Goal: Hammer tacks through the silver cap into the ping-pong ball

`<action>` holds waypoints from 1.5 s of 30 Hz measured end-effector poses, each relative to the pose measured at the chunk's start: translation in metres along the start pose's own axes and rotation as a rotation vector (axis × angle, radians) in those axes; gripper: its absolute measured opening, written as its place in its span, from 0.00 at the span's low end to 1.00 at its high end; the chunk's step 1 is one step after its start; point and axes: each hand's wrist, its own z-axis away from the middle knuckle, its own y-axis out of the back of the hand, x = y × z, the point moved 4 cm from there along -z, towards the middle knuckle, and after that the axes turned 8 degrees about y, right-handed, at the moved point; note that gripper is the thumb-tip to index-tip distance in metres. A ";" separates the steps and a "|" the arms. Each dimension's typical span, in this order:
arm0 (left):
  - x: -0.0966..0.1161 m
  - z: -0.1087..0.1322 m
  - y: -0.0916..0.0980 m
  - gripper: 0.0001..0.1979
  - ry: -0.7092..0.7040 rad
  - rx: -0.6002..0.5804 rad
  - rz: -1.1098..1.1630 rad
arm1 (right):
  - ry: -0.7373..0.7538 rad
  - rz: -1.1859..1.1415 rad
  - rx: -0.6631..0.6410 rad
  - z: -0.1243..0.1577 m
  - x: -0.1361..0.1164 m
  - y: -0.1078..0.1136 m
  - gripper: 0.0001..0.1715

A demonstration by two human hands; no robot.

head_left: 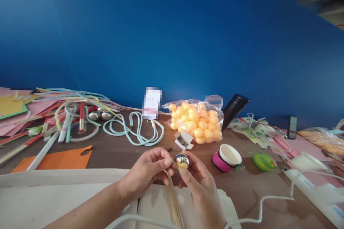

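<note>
Pinching the shiny silver metal ball (181, 161) at lower centre of the frame in the right hand (200, 182); with the left hand (152, 166) bunched just beside it, holding what, impossible to tell; best to grip firmly against slipping, clear of the open white cardboard box (185, 137) above.

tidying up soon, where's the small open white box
In the head view, the small white box lies just right of centre, in front of the bag of orange balls and beyond the shiny ball in the right hand.
</note>
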 end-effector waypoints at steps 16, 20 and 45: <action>-0.002 0.000 -0.003 0.07 0.046 -0.010 0.060 | -0.021 -0.023 -0.002 -0.002 0.002 -0.003 0.23; -0.003 -0.001 -0.002 0.08 0.053 0.000 0.049 | -0.015 0.005 -0.022 -0.001 0.002 -0.002 0.22; -0.007 -0.003 0.001 0.05 0.083 -0.047 0.062 | 0.008 0.062 -0.102 0.000 0.003 -0.001 0.20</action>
